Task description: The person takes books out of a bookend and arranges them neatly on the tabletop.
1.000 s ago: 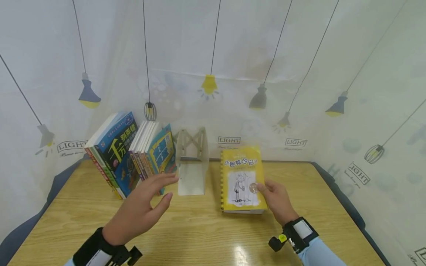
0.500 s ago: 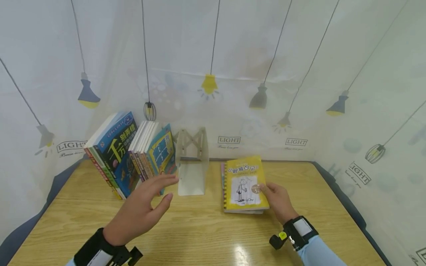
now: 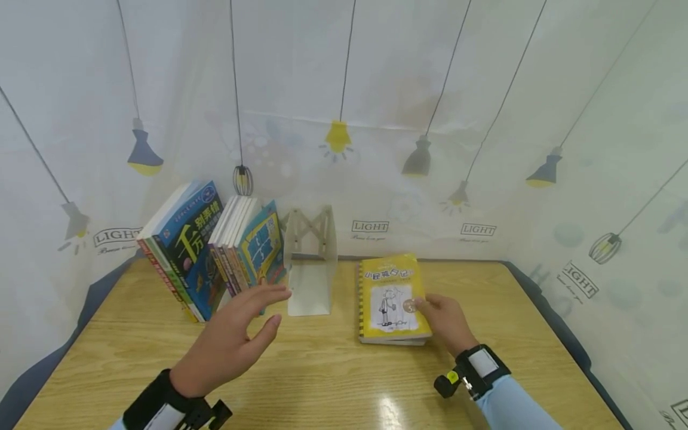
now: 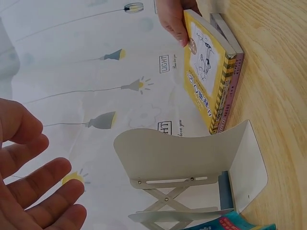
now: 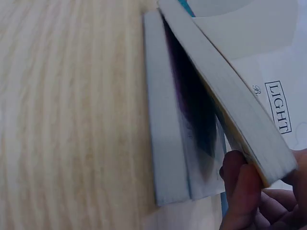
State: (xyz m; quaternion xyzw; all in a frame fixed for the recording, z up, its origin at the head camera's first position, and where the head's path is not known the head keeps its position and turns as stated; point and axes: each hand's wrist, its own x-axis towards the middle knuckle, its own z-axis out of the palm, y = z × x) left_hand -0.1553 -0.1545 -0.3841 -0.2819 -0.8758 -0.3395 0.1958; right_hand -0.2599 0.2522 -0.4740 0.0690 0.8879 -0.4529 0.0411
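My right hand [image 3: 448,322] pinches the right edge of a yellow comic book [image 3: 391,275] with thumb on its cover. In the right wrist view the fingers curl under this book, and its held edge is raised at a slant. Beneath it a second book [image 5: 165,120] lies flat on the table; its pink spine shows in the left wrist view, where the two spines sit close together. My left hand [image 3: 228,343] hovers in front of the standing books, fingers relaxed and thumb apart, holding nothing.
A cream expandable book stand [image 3: 309,289] is at the table's back, left of the yellow book. Large blue-covered books [image 3: 188,251] and several thinner books [image 3: 260,245] lean at its left. A lamp-printed curtain [image 3: 430,71] hangs behind the wooden table [image 3: 322,370].
The yellow book has come down lower over the other book. It shifted right, baring the pink edge, then back left to cover it. My left hand has barely moved.
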